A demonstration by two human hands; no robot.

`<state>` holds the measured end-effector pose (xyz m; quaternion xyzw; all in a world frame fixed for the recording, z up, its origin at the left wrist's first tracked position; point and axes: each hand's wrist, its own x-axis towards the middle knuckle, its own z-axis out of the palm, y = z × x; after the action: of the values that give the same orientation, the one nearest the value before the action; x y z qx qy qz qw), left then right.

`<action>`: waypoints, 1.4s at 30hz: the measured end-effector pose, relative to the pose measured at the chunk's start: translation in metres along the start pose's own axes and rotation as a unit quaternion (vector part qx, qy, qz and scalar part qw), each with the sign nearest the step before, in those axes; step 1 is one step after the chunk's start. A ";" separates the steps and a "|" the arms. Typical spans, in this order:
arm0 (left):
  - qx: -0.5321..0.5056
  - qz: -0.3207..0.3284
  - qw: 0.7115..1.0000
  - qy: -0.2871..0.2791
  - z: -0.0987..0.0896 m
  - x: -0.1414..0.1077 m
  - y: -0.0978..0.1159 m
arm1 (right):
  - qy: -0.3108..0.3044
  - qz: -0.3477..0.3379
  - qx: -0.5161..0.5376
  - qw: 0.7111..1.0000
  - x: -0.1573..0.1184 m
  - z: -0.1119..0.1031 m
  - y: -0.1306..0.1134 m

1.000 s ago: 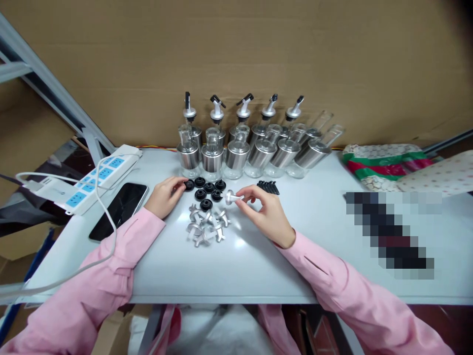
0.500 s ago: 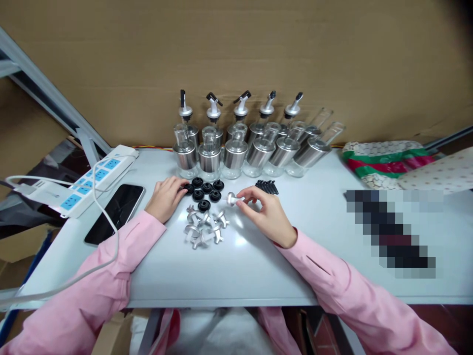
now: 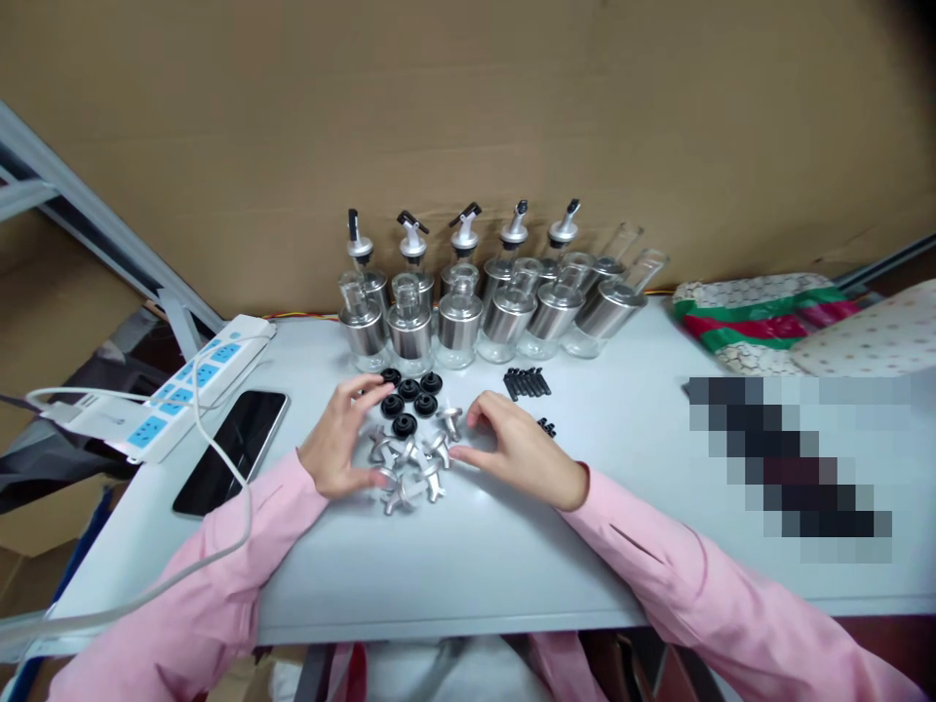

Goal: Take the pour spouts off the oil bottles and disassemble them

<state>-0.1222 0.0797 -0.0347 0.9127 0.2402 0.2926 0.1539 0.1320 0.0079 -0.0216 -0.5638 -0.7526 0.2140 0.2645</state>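
Brown cardboard (image 3: pixel 468 107) backs a pale table (image 3: pixel 468 565). Between the two hands lie silver spouts (image 3: pixel 410 451), shiny, disc-based and loosely clustered; just beyond them sit round black stoppers (image 3: pixel 409 390). The left hand (image 3: pixel 336 444) is spread, thumb beside the spouts, fingertips at the stoppers; whether they touch, I cannot tell. The right hand (image 3: pixel 523 448) has thumb and forefinger parted beside the nearest spouts. Slim black levers (image 3: pixel 526 382) lie beyond it. Steel-sleeved glass bottles (image 3: pixel 460 327) stand in rows behind, with a phone (image 3: pixel 230 453) and power strip (image 3: pixel 175 398) at left
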 end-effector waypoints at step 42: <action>0.088 0.169 0.973 -0.128 0.025 -0.003 0.022 | -0.133 -0.036 0.117 0.983 -0.006 -0.009 -0.004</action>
<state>-0.1016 0.0562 -0.0470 0.9799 0.0859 0.1725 0.0508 0.1359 0.0010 -0.0134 -0.4678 -0.7706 0.3641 0.2341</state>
